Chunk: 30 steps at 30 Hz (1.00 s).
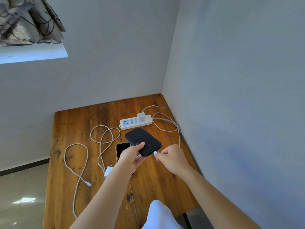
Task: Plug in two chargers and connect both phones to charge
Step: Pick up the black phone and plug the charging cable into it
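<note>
left hand gripping black phone, right hand pinching cable plug at its port

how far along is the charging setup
Done: one charger sits in the power strip. In hand: left hand holds the black phone; right hand brings the cable plug to its port. Left: second charger lies unplugged, second phone unconnected.
</note>
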Motion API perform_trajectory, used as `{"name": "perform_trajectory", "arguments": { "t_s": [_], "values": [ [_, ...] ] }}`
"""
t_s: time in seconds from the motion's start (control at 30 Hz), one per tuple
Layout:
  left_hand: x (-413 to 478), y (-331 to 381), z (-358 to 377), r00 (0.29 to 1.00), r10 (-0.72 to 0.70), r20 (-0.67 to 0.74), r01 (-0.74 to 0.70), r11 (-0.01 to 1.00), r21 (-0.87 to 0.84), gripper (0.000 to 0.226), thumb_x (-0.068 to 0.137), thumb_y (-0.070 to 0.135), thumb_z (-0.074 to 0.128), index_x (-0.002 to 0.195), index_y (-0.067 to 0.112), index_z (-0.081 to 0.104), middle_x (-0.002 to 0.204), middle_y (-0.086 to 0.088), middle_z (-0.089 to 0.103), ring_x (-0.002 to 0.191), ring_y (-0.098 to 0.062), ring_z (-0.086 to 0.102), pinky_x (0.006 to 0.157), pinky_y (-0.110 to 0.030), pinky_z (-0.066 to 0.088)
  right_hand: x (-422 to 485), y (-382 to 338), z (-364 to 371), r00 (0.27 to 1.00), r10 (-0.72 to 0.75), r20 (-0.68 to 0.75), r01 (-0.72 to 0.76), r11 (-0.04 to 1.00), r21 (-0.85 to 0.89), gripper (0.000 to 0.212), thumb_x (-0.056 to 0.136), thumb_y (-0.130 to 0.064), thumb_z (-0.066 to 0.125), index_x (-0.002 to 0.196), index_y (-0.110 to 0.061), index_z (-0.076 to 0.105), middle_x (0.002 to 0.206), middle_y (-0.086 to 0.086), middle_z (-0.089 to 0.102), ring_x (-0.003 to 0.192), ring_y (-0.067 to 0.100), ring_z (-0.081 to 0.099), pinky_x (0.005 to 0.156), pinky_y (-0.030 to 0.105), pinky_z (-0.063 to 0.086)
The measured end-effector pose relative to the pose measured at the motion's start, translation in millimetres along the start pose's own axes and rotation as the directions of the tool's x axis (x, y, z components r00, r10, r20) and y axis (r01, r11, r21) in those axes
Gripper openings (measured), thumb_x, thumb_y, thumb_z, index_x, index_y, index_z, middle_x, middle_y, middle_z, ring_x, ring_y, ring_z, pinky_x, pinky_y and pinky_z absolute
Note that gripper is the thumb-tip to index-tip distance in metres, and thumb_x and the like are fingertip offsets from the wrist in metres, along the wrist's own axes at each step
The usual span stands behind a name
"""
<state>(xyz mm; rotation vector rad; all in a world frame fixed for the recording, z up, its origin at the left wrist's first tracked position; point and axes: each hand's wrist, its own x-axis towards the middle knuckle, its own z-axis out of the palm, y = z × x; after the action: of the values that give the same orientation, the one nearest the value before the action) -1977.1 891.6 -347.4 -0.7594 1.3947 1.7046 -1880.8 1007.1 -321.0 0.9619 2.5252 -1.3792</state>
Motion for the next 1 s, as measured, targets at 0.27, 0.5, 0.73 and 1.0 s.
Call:
{"name": "perform_trajectory", "arguments": {
  "t_s": [0.27, 0.5, 0.73, 1.0],
  "values": [
    [-1, -7, 6, 1.0, 0.028, 0.004, -0.028, 0.999, 0.016, 0.038, 0.08, 0.012, 0.073, 0.112, 0.014, 0.053, 0.104, -0.017, 0.07, 0.082, -0.027, 0.072, 0.042, -0.024, 0.053, -1, 5, -3, 1.0, 0.03, -0.005, -0.029, 0.996, 0.088, 0.026, 0.087, -0.026, 0.063, 0.07, -0.009, 0.072, 0.06, 0.0, 0.061, 0.061, 0.011, 0.059, 0.058, 0.017, 0.042],
    [-2, -3, 9, 0.998, 0.068, 0.008, -0.068, 0.998, 0.016, 0.036, 0.079, 0.011, 0.073, 0.108, 0.015, 0.052, 0.107, -0.017, 0.069, 0.086, -0.028, 0.071, 0.048, -0.025, 0.055, -1, 4, -3, 0.999, 0.025, -0.024, -0.022, 0.989, 0.143, 0.031, 0.088, -0.028, 0.062, 0.074, -0.001, 0.07, 0.059, 0.003, 0.059, 0.055, 0.012, 0.056, 0.054, 0.019, 0.043],
    [-3, -3, 12, 0.998, 0.063, 0.032, -0.063, 0.998, 0.015, 0.041, 0.079, 0.011, 0.074, 0.114, 0.012, 0.053, 0.109, -0.018, 0.068, 0.09, -0.028, 0.071, 0.047, -0.023, 0.054, -1, 4, -4, 0.998, 0.037, -0.05, -0.026, 0.978, 0.205, 0.027, 0.088, -0.03, 0.062, 0.074, -0.008, 0.07, 0.06, -0.002, 0.061, 0.057, 0.011, 0.058, 0.055, 0.018, 0.044],
    [1, -6, 4, 0.988, 0.043, 0.147, -0.047, 0.999, 0.025, 0.043, 0.088, 0.021, 0.064, 0.127, 0.013, 0.048, 0.1, -0.016, 0.072, 0.08, -0.026, 0.074, 0.044, -0.024, 0.054, -1, 14, -6, 0.993, 0.086, 0.079, -0.104, 0.961, 0.255, 0.024, 0.089, -0.028, 0.063, 0.082, -0.006, 0.069, 0.063, -0.001, 0.061, 0.052, 0.007, 0.057, 0.05, 0.013, 0.046]
  ]
}}
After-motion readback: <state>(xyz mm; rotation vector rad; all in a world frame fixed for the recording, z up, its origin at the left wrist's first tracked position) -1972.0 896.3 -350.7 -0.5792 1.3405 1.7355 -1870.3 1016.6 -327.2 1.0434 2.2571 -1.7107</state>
